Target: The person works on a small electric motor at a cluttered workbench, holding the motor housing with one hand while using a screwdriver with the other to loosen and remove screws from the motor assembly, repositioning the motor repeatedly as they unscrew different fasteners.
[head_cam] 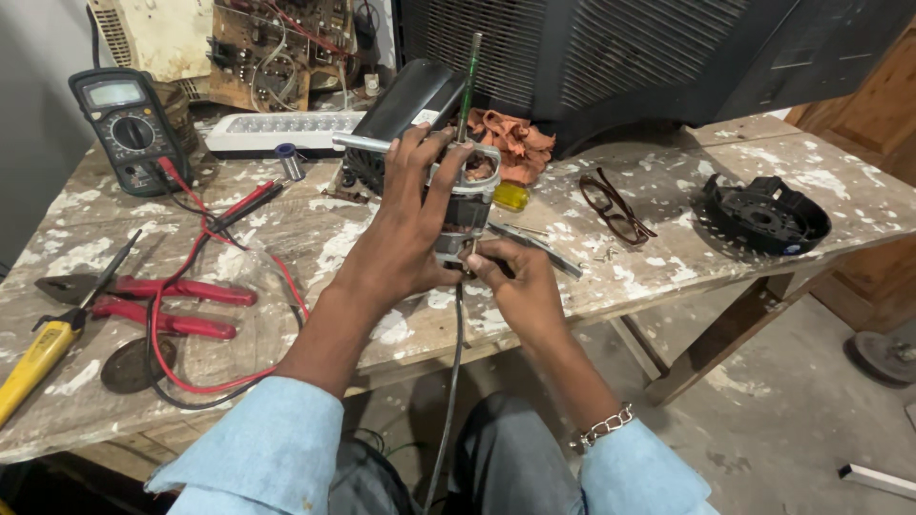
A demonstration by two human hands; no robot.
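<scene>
At a paint-flecked wooden surface (668,277), we see 2 bare hands working on a small grey metal electric motor with a long thin shaft (468,186), held upright just above the near edge. The left hand (405,238) wraps the motor's housing from the side, fingers (448,181) curled closed around its upper body. The right hand (520,286) sits at the motor's base, fingers pinched shut against its lower end; what they grip there we cannot tell. A black cable (448,381) drops from the motor between the person's knees.

To the left lie red-handled pliers (153,300), a yellow-handled screwdriver (38,358) and a dark grey digital multimeter (129,129) with red and black test leads (205,229) trailing across the boards. Just right of the hands rest brown-framed spectacles (615,205), and well beyond them a round black plastic housing (768,215). Behind the motor sit an orange rag (515,138), a white rectangular lamp panel (286,129) and a bare brown circuit board (277,48).
</scene>
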